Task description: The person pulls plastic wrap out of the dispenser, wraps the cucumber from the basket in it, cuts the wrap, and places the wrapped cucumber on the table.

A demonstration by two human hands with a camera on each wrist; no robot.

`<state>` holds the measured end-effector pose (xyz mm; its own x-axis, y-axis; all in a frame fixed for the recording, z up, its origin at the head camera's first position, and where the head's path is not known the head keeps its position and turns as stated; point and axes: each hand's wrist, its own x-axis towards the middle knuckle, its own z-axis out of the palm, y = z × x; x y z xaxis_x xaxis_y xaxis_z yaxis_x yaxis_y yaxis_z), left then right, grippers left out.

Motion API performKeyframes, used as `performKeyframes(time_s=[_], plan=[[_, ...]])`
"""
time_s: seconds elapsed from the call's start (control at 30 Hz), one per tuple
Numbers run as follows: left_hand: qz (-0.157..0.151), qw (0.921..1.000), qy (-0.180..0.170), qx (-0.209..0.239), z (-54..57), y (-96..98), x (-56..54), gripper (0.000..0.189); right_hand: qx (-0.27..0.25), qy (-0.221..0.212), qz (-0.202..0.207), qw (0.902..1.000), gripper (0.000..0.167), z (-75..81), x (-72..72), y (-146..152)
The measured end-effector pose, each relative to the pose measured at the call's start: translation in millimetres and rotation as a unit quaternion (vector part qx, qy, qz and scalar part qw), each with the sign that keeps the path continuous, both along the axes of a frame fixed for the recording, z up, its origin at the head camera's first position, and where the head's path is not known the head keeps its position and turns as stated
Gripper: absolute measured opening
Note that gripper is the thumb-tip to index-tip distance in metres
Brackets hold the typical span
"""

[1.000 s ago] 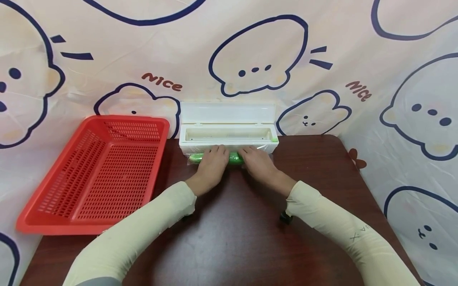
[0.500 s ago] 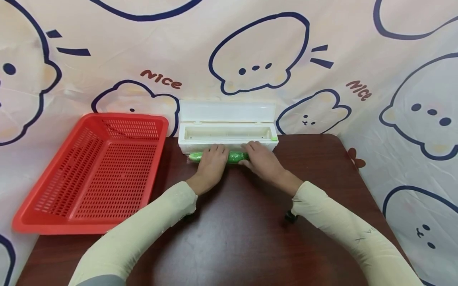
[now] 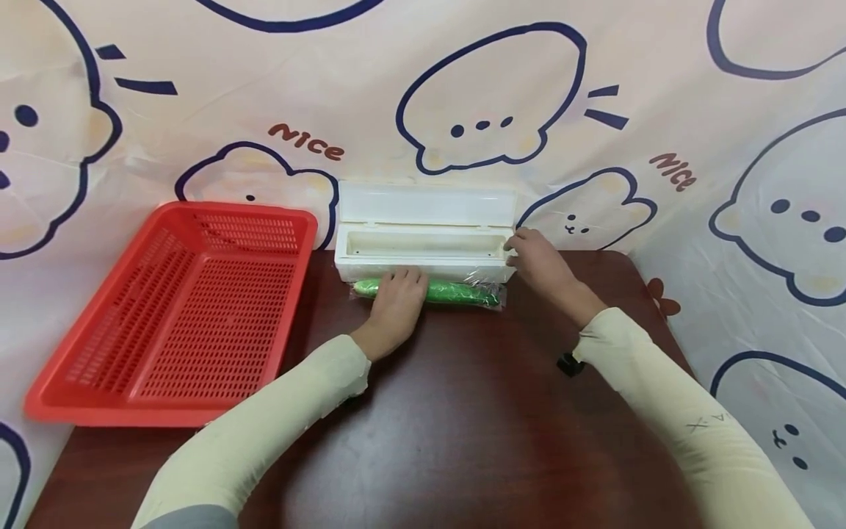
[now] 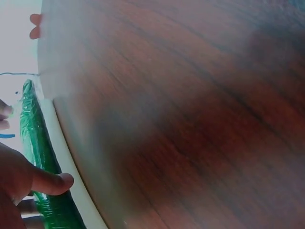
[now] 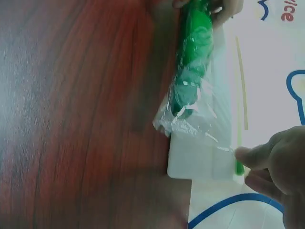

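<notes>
A green cucumber [image 3: 456, 294] wrapped in clear cling film lies along the front of a white cling film dispenser [image 3: 370, 272] with its lid raised. My left hand [image 3: 399, 301] grips the cucumber left of its middle, thumb [image 4: 55, 183] over its near side in the left wrist view. Film [image 5: 205, 129] stretches from the cucumber's right end to the dispenser's top edge. My right hand [image 3: 542, 264] is at the dispenser's right end. In the right wrist view its thumb tip meets the small green slider [image 5: 239, 168], a gap showing between thumb and fingers; the head view hides that slider.
A red plastic basket [image 3: 304, 294] with perforated sides stands at the left of the dark wooden table [image 3: 449, 426]. Behind the dispenser hangs a cartoon-printed cloth [image 3: 370, 95], with another side of it at the right.
My right hand has lifted off the cucumber and moved right and back to the dispenser's right end, uncovering the cucumber's right half. My left hand has stayed on the cucumber.
</notes>
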<state>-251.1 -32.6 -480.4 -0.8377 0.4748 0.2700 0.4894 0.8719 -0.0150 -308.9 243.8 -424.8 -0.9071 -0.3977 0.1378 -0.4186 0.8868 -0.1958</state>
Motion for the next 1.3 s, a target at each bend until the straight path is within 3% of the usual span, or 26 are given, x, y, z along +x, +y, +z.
performKeyframes(time_s=[0.4, 0.9, 1.13, 1.3], plan=[[0.006, 0.9999, -0.012, -0.006, 0.5, 1.6, -1.1, 0.021, -0.005, -0.013, 0.015, 0.9998, 0.016, -0.6, -6.6, 7], [0.008, 1.0000, 0.001, -0.005, -0.1, 2.1, 0.6, 0.024, 0.007, -0.013, 0.027, 0.9995, 0.016, -0.3, -9.9, 9], [0.010, 0.9999, -0.001, 0.001, -1.0, 2.9, 0.0, 0.024, 0.051, -0.010, 0.068, 0.9963, 0.022, 5.2, -13.9, -3], [0.010, 0.9999, 0.010, 0.007, -3.9, 3.3, -0.4, 0.021, 0.077, -0.030, 0.066, 0.9944, 0.027, 7.8, -14.3, -12]])
